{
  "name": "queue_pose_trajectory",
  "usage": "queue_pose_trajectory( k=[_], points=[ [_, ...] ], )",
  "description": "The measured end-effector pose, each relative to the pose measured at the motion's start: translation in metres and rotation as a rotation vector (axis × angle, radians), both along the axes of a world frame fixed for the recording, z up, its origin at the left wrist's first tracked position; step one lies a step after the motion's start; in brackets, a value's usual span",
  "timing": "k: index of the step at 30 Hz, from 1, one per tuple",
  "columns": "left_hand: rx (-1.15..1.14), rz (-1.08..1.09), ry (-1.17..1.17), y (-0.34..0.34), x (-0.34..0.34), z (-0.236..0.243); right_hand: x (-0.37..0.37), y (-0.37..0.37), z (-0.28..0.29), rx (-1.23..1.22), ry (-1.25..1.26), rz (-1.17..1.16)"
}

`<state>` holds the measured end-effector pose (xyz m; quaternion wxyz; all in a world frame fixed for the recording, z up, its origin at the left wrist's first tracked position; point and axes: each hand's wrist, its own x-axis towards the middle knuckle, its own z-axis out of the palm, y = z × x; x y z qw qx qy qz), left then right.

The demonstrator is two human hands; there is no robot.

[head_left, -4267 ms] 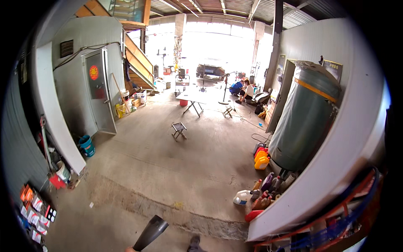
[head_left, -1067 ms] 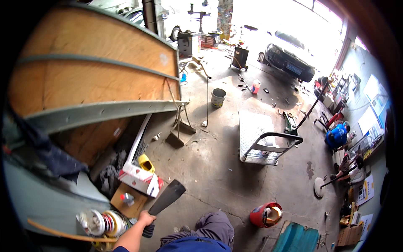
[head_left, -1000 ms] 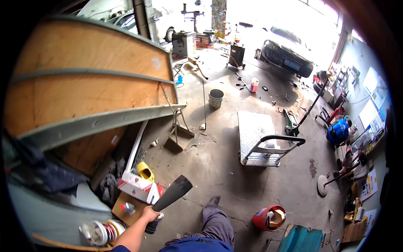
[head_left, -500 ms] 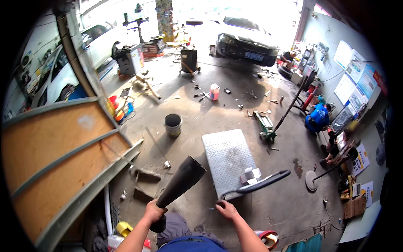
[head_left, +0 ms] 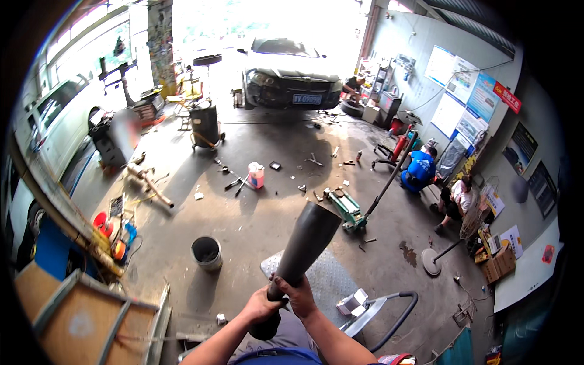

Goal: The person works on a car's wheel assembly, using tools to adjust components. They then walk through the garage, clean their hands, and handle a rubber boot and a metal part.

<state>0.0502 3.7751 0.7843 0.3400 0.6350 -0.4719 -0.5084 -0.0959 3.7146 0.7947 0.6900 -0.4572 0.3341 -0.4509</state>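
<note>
A long black tube, wide and flared at its far end [head_left: 310, 237], slants up and away from my body. My left hand [head_left: 263, 306] is closed round its narrow part. Just above and to the right, my right hand [head_left: 294, 295] wraps the tube too, with its fingers partly hidden behind it. Below my hands the dark lower end [head_left: 266, 327] shows over my lap. Beyond the tube stands a flat trolley [head_left: 334, 278] of silver tread plate, partly covered by it. A small white box [head_left: 353, 302] rests on the trolley beside its curved black handle [head_left: 406, 294].
A dark bucket [head_left: 207, 252] stands left of the trolley, a green floor jack [head_left: 347, 210] beyond it. Loose tools and a pink-filled jug [head_left: 256, 175] lie farther off, before a dark car [head_left: 292, 79]. Two people crouch at right, one in blue [head_left: 418, 170]. A wood-panelled frame [head_left: 85, 322] fills the lower left.
My right hand has left the trolley handle's side and taken hold of the tube beside my left. The tube has swung right, and the view has turned to the right.
</note>
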Motion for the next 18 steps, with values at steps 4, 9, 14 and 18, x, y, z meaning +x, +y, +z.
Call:
queue_pose_trajectory(
  k=[4, 9, 14, 18],
  points=[
    [0.032, -0.145, -0.012, -0.125, 0.075, -0.040, 0.025, -0.130, -0.005, 0.009, -0.107, -0.282],
    [0.247, 0.396, 0.791, -0.271, 0.226, -0.091, 0.032, -0.298, -0.004, -0.057, 0.067, -0.387],
    [0.205, 0.691, 1.076, -0.389, 0.367, -0.110, 0.069, -0.433, -0.033, 0.012, 0.256, -0.312],
    [0.029, 0.879, 1.284, -0.456, 0.436, -0.130, 0.121, -0.523, -0.007, 0.024, 0.034, -0.326]
  ],
)
